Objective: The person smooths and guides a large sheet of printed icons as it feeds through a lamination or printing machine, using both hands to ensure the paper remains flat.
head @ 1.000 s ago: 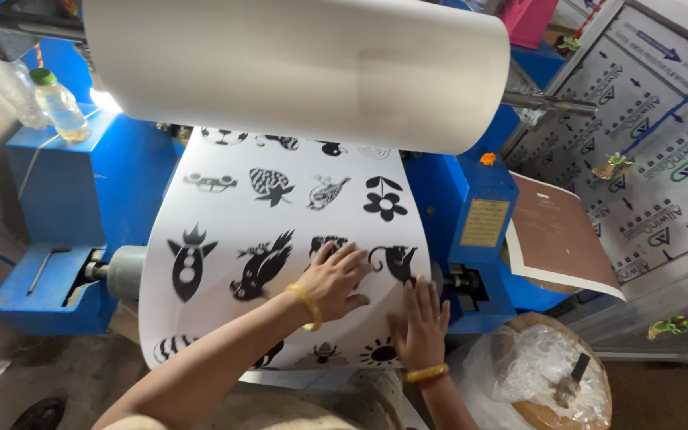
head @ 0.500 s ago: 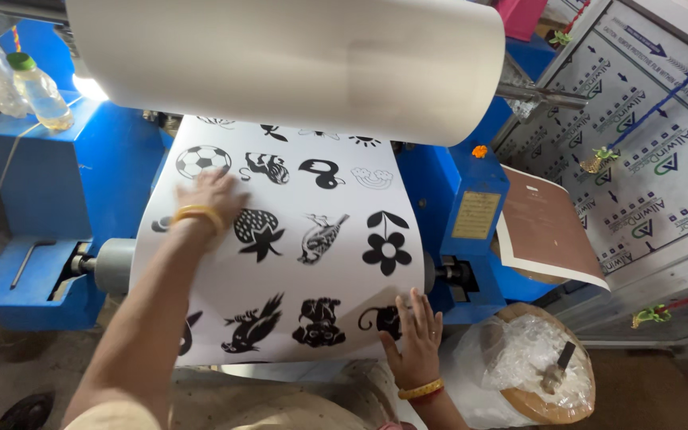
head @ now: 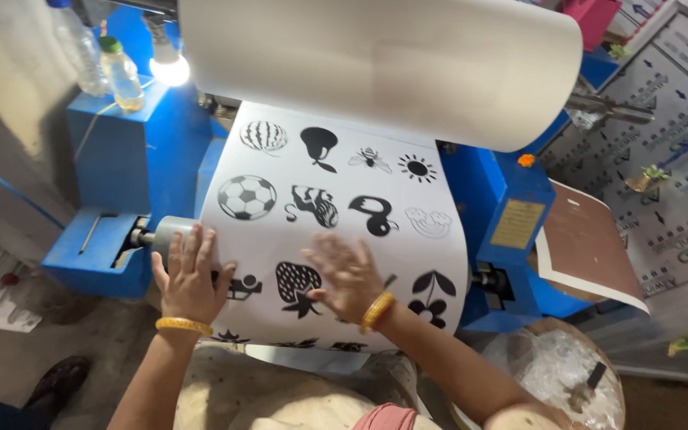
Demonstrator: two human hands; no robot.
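A white sheet printed with black pictures (a ball, fruit, a bee, a sun) hangs from a big white roll over a blue machine. My left hand lies flat with its fingers spread on the sheet's left edge, next to the grey roller end. My right hand rests flat on the middle of the sheet, beside a strawberry print, fingers apart. Both wrists wear yellow bangles. Neither hand holds anything.
A lit bulb and two plastic bottles stand on the machine's left top. A brown board leans at the right, with printed panels behind it. A round basket with clear plastic film sits at lower right.
The sheet has run further down, showing new pictures at its top. My left hand came down from high on the sheet to its left edge. My right hand moved up to the middle.
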